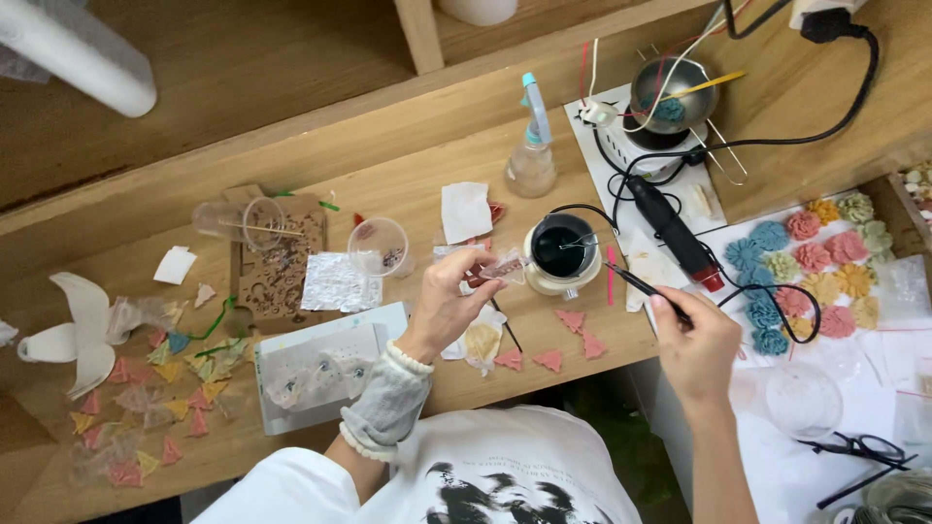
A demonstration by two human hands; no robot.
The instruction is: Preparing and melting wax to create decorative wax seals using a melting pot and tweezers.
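Observation:
My left hand [449, 296] pinches a small clear plastic piece [503, 268] with a pink-red tint, held just left of a small round melting pot [562, 253] with dark liquid inside. My right hand [695, 344] grips a thin pen-like tool with a black cord [639, 282]; its tip points up-left toward the pot. Pink triangle pieces [570, 319] lie on the wooden table [408, 184] below the pot.
A clear spray bottle [532, 155] stands behind the pot. A metal bowl on a heater [672, 97] sits at the back right. Coloured flower shapes [806, 267] cover a white sheet on the right. Clear cups [379, 245], foil, a white bird shape [83, 325] and several coloured triangles lie left.

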